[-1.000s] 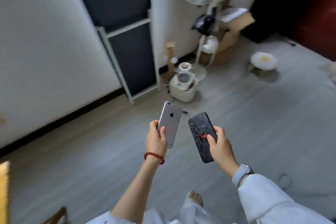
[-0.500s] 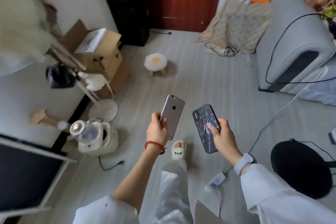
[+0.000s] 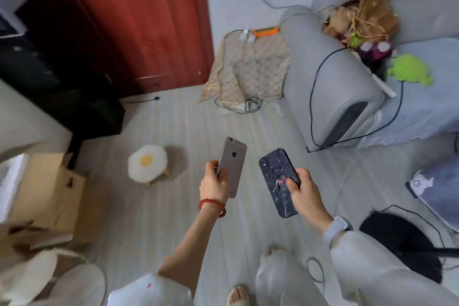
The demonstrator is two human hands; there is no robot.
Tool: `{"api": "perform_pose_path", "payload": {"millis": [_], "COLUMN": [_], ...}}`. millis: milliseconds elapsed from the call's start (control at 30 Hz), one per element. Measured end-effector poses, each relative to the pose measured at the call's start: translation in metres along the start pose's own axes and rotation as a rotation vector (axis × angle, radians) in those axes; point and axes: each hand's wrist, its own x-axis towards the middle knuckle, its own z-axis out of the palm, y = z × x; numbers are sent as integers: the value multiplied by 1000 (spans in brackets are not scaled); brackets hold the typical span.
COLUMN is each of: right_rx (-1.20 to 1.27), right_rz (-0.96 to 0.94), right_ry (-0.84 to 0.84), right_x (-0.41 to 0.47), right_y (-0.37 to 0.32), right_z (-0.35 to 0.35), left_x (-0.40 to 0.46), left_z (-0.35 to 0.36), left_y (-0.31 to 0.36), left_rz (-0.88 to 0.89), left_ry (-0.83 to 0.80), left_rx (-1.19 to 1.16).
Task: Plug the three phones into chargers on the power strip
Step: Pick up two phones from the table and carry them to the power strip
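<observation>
Head view: we record two phones in hand, both carried above the floor (image 3: 173, 117) and showing their backs. Our left hand (image 3: 214, 187) grips the silver phone (image 3: 233, 165) by its lower half, thumb along the left edge and fingers curled behind, the top end tilted forward and slightly right. Our right hand (image 3: 301, 192) pinches the dark cased phone (image 3: 277, 181) at its right edge and lower half, thumb laid across the back, the top end leaning left. The two phones are near each other but apart.

We judge both to be light, rigid slabs. The bare metal back looks slippery; the patterned case should give better purchase. Screens are fragile, so holding by the long edges is sound, leaving the bottom port free for a plug.

A third phone and the power strip cannot be identified. Loose cables (image 3: 248, 104) lie beside the sofa (image 3: 330, 77).
</observation>
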Motion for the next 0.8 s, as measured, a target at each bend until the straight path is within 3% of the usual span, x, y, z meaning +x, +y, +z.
{"api": "perform_pose_path", "payload": {"millis": [233, 567, 800], "right_rx": [66, 40, 17], "right_rz": [31, 119, 129], "right_ry": [92, 40, 41], "right_x": [214, 493, 672], "right_y": [-26, -83, -115], "right_z": [-28, -79, -79], "left_x": [184, 409, 574], "left_z": [91, 195, 257], "left_y": [99, 234, 286], "left_rz": [97, -73, -122], "left_ry": [-107, -96, -123], "left_rx": [13, -151, -87]}}
